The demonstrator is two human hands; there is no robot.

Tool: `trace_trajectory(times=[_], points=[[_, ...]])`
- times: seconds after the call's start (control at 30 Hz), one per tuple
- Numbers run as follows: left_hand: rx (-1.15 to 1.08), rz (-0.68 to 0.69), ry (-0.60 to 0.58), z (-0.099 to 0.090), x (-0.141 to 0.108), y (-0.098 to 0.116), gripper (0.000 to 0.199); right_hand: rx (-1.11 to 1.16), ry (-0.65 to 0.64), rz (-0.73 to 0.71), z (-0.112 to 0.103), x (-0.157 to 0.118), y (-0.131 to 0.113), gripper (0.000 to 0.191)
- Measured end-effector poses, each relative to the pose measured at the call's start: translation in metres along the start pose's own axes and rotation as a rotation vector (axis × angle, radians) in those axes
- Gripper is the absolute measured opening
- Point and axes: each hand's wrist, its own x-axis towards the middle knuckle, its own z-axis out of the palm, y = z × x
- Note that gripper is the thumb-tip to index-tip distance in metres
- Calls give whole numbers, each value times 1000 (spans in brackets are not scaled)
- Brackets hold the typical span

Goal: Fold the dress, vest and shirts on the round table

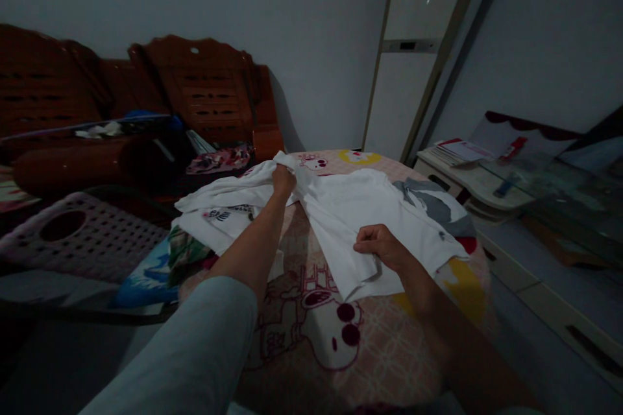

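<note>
A white long-sleeved garment [360, 207] lies spread on a round table with a pink patterned cover [389, 343]. My left hand [283, 179] is closed on white cloth near the garment's left side, at the table's far left. My right hand [379, 244] is held over the sleeve's lower part, fingers curled together; whether cloth is pinched in them is too dark to tell. Left of my left hand lies more white cloth with a dark print [219, 215]. A grey and white garment [433, 204] sits at the table's right edge, partly beneath the white one.
Dark green plaid cloth [185, 253] hangs at the table's left edge. Beside it stands a pink woven basket [92, 233]. Wooden seats [204, 91] with clothes are behind at left. A tall white cabinet [402, 97] stands at the back, and a glass-topped stand [574, 194] at right.
</note>
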Motion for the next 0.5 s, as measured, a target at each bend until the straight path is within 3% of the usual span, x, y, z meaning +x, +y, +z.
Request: trace_trajectory(times=[0.13, 0.27, 0.4, 0.5], points=[[141, 15, -22, -12, 4, -14, 17, -103, -54, 4, -2, 1, 3, 30], [166, -24, -26, -13, 16, -11, 13, -120, -87, 27, -6, -1, -3, 28], [95, 2, -31, 9, 20, 4, 21, -70, -64, -5, -25, -11, -16, 30], [-66, -25, -165, 34, 9, 10, 40, -147, -77, 31, -43, -16, -20, 35]])
